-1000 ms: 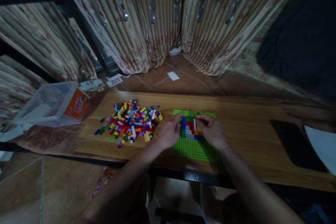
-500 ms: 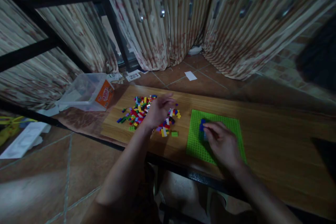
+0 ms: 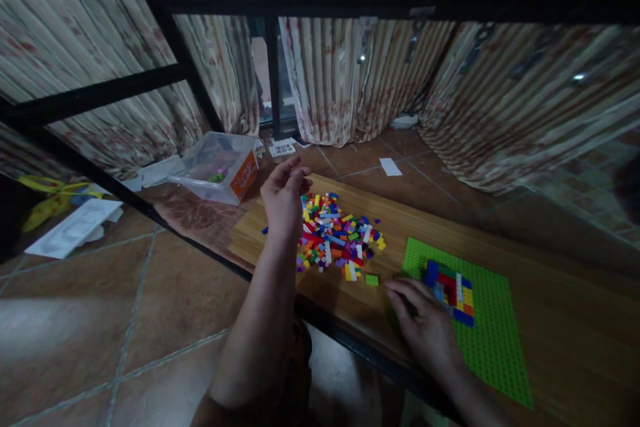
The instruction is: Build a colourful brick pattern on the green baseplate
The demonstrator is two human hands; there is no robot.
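Note:
My left hand (image 3: 284, 197) is raised over the left edge of a heap of small building bricks (image 3: 333, 237). Its fingers are loosely bent and apart, and I see nothing in them. My right hand (image 3: 427, 323) hovers at the left edge of a green studded baseplate (image 3: 495, 340), palm down, fingers bent and apart with no brick visible. Beside it on the baseplate sits a flat block of joined bricks (image 3: 450, 290) in blue, red, green, white, yellow and orange. A light green brick (image 3: 371, 279) lies alone between the heap and my right hand.
The bricks and baseplate are on a narrow wooden table (image 3: 560, 307) with a dark front edge. Beyond its left end stands a clear plastic box (image 3: 215, 173) with an orange label. White packaging (image 3: 75, 227) and a paper sheet (image 3: 390, 167) lie on the tiled floor.
My right hand has left the bricks on the baseplate and moved off its left side, uncovering the joined block. My left hand has lifted toward the heap's left edge. The view has swung left.

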